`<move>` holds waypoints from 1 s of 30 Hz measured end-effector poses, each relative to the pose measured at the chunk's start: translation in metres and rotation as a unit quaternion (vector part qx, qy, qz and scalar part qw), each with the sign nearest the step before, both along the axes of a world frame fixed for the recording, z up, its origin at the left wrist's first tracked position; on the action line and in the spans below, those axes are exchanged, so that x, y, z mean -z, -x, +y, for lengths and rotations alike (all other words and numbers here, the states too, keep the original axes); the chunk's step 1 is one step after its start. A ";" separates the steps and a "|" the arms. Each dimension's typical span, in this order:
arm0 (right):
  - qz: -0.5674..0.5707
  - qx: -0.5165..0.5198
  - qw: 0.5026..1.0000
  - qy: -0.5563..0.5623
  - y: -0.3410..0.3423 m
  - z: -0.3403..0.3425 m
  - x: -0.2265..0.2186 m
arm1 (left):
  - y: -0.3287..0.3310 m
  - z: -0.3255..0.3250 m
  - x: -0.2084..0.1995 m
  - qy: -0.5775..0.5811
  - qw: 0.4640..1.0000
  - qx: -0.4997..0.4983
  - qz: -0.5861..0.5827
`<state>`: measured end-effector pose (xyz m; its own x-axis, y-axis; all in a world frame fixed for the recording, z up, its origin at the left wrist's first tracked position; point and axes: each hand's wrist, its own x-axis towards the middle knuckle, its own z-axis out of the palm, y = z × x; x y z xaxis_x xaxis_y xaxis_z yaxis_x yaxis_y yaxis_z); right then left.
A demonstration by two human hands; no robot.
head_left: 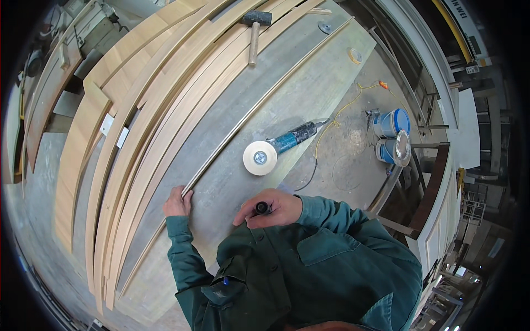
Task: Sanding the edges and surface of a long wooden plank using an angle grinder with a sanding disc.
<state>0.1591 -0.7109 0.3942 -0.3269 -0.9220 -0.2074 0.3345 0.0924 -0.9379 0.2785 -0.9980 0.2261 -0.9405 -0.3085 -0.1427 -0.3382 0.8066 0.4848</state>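
A long, thin wooden strip runs diagonally across the grey worktable. My left hand is closed round the strip's lower part. In front of my chest, my right hand grips a black cylindrical object, seen end-on, so its kind is unclear. Beyond the right hand lies a blue and black angle grinder with a round pale disc facing up. Its dark cord leads off to the right.
Several long, curved wooden boards lie along the left, with a black-headed mallet across them. A roll of tape and a small grey disc rest at the far end. Right: blue-and-white buckets and a yellow cord.
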 end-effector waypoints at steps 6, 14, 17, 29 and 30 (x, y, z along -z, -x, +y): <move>0.010 0.017 0.999 0.029 0.001 0.001 0.003 | 0.001 0.000 -0.002 -0.007 1.000 -0.002 -0.011; -0.012 0.018 0.999 0.036 0.001 0.000 0.004 | 0.006 0.004 -0.008 0.006 0.999 -0.026 -0.019; -0.010 0.011 0.999 0.036 0.001 0.002 0.006 | 0.013 -0.005 -0.011 0.014 0.997 -0.027 -0.076; -0.051 0.220 0.974 0.004 0.028 0.029 0.010 | 0.020 -0.027 0.007 -0.063 0.988 -0.089 -0.108; 0.015 0.214 0.976 -0.025 0.031 0.028 0.013 | 0.010 -0.031 0.021 -0.062 0.993 -0.094 -0.026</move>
